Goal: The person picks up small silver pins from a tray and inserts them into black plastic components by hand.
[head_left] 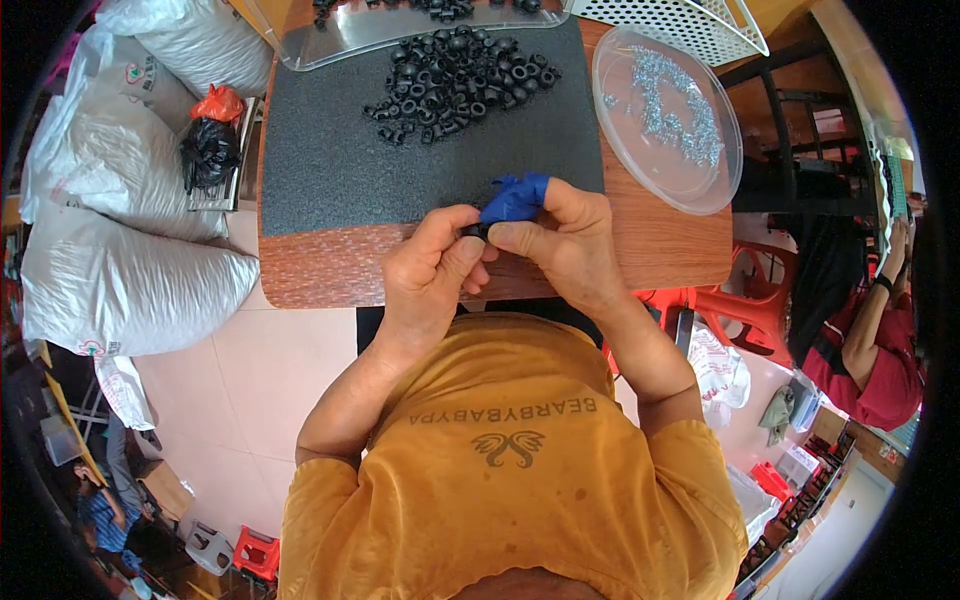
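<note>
A small black part (474, 231) is pinched between the fingertips of both my hands, over the near edge of the table; most of it is hidden. My left hand (432, 270) grips it from the left with thumb and fingers. From the other side, my right hand (572, 250) closes on it, thumb forward. Blue wrapping (515, 198) covers a finger of that hand. Beyond my hands, a heap of black ring-shaped parts (450, 85) lies on a dark grey mat (320, 150). To the right, a round clear plastic lid or tray (640, 165) bears many tiny silvery pieces (690, 120).
At the table's far edge stand a clear bin (335, 52) with more black parts and a white perforated basket (670, 18). Full white sacks (130, 285) are stacked left. Red plastic stools (750, 310) and a person in a red shirt (870, 370) are at right.
</note>
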Tool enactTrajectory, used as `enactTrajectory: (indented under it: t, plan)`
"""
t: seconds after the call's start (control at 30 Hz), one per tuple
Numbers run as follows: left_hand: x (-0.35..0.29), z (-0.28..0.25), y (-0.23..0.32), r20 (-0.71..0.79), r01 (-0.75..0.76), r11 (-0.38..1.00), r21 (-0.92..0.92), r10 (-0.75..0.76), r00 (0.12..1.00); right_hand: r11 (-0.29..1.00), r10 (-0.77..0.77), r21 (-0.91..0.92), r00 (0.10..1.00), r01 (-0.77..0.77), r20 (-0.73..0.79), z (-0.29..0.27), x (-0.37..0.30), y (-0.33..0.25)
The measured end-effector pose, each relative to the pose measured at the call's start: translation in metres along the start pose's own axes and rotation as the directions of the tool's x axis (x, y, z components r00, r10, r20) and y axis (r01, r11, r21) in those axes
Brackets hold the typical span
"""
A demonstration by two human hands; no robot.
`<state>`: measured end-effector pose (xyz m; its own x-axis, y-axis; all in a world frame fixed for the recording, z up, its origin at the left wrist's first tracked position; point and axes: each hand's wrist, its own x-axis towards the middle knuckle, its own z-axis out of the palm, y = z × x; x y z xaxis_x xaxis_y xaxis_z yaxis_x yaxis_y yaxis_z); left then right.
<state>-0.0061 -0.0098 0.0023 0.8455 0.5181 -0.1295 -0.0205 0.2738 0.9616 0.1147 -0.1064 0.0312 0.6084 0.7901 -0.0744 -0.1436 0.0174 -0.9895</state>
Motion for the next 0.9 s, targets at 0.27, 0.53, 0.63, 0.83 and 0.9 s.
enactTrajectory:
  t: [0.27, 0.53, 0.63, 0.83, 0.9]
  plan:
    - [0.002, -0.002, 0.004, 0.011, -0.071, 0.970, 0.231, 0.070, 0.997, 0.987, -0.019, -0.159, 1.000, 0.021, 0.015, -0.005, 0.005, 0.003]
    - [0.002, -0.006, 0.005, 0.042, 0.055, 0.995, 0.084, -0.059, 0.997, 0.999, 0.035, -0.032, 0.999, -0.034, 0.031, -0.005, 0.004, 0.003]
    - [0.002, -0.005, 0.005, 0.044, 0.053, 0.994, 0.101, -0.057, 0.997, 0.994, 0.053, -0.092, 0.998, -0.052, 0.018, -0.003, 0.001, -0.004]
    - [0.004, -0.001, 0.002, 0.009, -0.069, 0.972, 0.223, 0.068, 0.998, 0.976, -0.061, -0.210, 0.997, 0.049, -0.051, 0.001, -0.007, 0.007]
    - [0.004, 0.001, 0.001, 0.000, -0.128, 0.952, 0.277, 0.133, 0.991, 0.908, -0.273, -0.333, 0.962, 0.253, -0.012, -0.001, -0.005, 0.010]
